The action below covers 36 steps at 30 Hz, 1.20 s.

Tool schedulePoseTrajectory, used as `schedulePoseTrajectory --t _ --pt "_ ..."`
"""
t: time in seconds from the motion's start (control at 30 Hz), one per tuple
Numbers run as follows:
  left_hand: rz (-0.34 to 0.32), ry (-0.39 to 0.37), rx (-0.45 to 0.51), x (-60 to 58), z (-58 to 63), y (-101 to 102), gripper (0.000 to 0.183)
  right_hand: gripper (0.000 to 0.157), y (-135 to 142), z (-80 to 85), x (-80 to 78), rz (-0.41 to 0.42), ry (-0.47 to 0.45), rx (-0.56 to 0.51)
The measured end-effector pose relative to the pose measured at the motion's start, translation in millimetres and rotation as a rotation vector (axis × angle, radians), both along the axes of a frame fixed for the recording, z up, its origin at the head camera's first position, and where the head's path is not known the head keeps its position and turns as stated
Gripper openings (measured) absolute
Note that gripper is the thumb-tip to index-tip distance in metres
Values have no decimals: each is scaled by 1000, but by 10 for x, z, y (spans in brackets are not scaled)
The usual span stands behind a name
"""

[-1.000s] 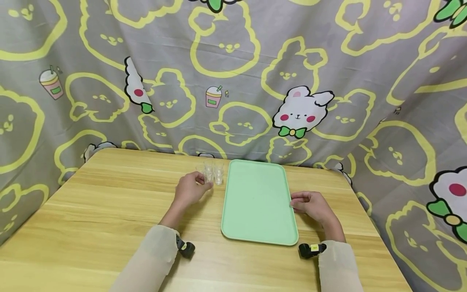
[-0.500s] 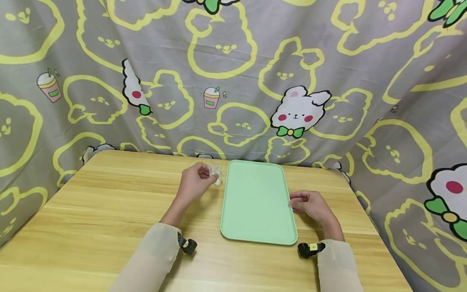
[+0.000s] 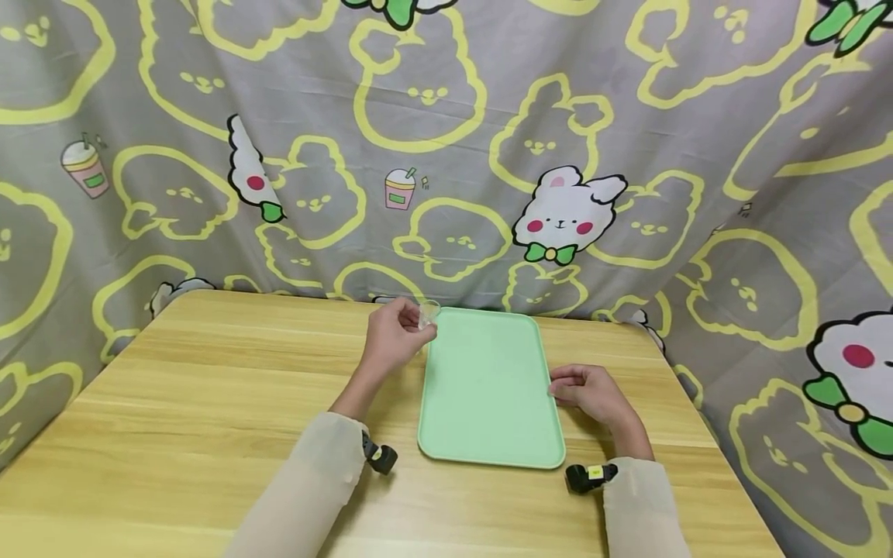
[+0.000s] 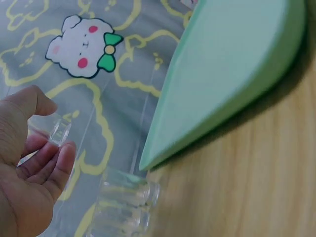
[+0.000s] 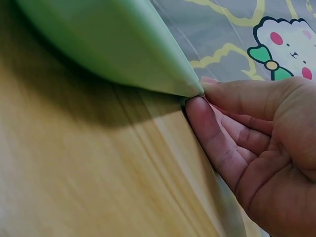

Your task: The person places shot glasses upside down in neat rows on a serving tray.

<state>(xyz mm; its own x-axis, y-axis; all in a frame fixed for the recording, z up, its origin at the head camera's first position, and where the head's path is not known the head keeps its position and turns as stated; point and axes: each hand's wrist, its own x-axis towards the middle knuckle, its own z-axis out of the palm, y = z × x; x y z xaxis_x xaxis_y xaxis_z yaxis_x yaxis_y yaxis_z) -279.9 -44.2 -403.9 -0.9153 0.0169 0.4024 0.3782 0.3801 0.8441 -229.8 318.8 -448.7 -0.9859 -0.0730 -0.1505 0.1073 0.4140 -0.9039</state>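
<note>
My left hand pinches a small clear shot glass between thumb and fingers, raised by the far left corner of the light green tray. The left wrist view shows the held shot glass with its thick base toward the tray. Below it in that view, at least two more shot glasses stand on the table beside the tray; from the head they are mostly hidden behind my left hand. On the tray's right edge, my right hand pinches the rim, and the right wrist view shows thumb and fingertips at that rim.
The tray lies flat on a wooden table. A grey curtain with yellow cartoon outlines hangs right behind the table and along its sides. Each wrist carries a small black camera.
My left hand has taken hold of a shot glass, lifted it from the group and moved it right, to the tray's far left corner. The right hand keeps its place at the rim.
</note>
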Motion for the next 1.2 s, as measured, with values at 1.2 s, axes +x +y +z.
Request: schedulePoseTrajectory --t 1.2 --pt "-213 -71 -143 -305 74 1067 28 30 -7 1 -28 -10 -10 -16"
